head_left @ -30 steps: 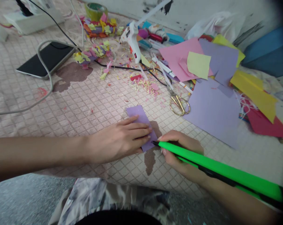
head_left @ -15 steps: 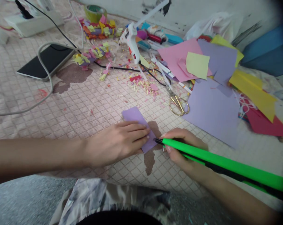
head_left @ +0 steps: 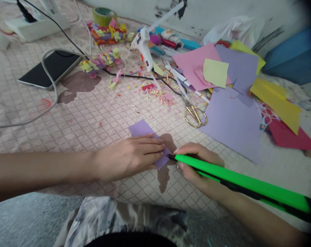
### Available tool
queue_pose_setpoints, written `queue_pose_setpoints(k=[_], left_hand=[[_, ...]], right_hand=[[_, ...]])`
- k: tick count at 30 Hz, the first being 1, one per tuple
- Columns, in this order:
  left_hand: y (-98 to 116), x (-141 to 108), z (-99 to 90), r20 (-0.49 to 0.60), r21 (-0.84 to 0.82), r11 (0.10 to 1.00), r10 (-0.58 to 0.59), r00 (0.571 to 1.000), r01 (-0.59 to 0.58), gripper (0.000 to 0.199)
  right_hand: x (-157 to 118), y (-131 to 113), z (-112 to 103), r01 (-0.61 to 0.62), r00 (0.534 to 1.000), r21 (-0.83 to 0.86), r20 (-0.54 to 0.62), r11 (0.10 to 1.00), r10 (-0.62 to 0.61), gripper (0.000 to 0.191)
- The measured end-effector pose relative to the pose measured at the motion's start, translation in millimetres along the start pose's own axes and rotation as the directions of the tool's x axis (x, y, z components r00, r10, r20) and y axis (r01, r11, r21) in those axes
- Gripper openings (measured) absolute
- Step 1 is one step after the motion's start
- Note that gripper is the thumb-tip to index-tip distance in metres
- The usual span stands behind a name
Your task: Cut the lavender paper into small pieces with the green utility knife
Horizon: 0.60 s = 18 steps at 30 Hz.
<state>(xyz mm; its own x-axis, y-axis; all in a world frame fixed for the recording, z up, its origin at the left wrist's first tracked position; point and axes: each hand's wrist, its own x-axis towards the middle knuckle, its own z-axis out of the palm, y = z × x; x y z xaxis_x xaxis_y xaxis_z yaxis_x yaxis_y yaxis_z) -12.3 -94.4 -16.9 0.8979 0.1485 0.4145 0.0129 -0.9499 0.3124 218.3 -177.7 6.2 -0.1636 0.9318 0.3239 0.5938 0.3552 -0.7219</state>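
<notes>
Purple rectangular paper strip (head_left: pixel 141 128), already a separate piece, lies flat at the centre of the frame under the left hand (head_left: pixel 131 156), its fingers pressed together. The right hand (head_left: pixel 209 156) pinches a long green-and-black pen-like tool (head_left: pixel 235 176), tip at the strip's lower end; whether it bears any mark, I cannot tell.

One purple rectangular paper strip (head_left: pixel 141 127) and one long green-and-black tool (head_left: pixel 235 178) are seen. One pair of gold-handled metal scissors (head_left: pixel 195 116), one white glue gun (head_left: pixel 146 49), one flat black-faced device (head_left: pixel 51 68), one green tape roll (head_left: pixel 104 18) and one white power strip (head_left: pixel 33 30) can be counted, while two purple pieces covered with coloured paper scraps (head_left: pixel 102 61) (head_left: pixel 110 35) are shown.
</notes>
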Motion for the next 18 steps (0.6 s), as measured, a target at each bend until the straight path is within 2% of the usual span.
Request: queue_pose_setpoints(k=[7,13,18], left_hand=[[3.4,1.7,1.7,-0.084,-0.004,0.998,-0.065,0.994,0.065,0.029],[3.7,1.5,1.8,-0.083,-0.002,0.998,-0.067,0.994,0.067,0.026],[4.3,1.3,1.8,-0.078,-0.008,0.997,-0.076,0.994,0.075,0.025]], right_hand=[[-0.8,0.0,2.9,0.002,1.000,-0.006,0.008,1.000,-0.002,0.013],[1.4,-0.2,1.3,0.025,1.000,-0.014,-0.005,1.000,-0.025,0.012],[1.9,2.7,0.3,0.038,0.999,-0.010,0.029,0.999,-0.038,0.015]])
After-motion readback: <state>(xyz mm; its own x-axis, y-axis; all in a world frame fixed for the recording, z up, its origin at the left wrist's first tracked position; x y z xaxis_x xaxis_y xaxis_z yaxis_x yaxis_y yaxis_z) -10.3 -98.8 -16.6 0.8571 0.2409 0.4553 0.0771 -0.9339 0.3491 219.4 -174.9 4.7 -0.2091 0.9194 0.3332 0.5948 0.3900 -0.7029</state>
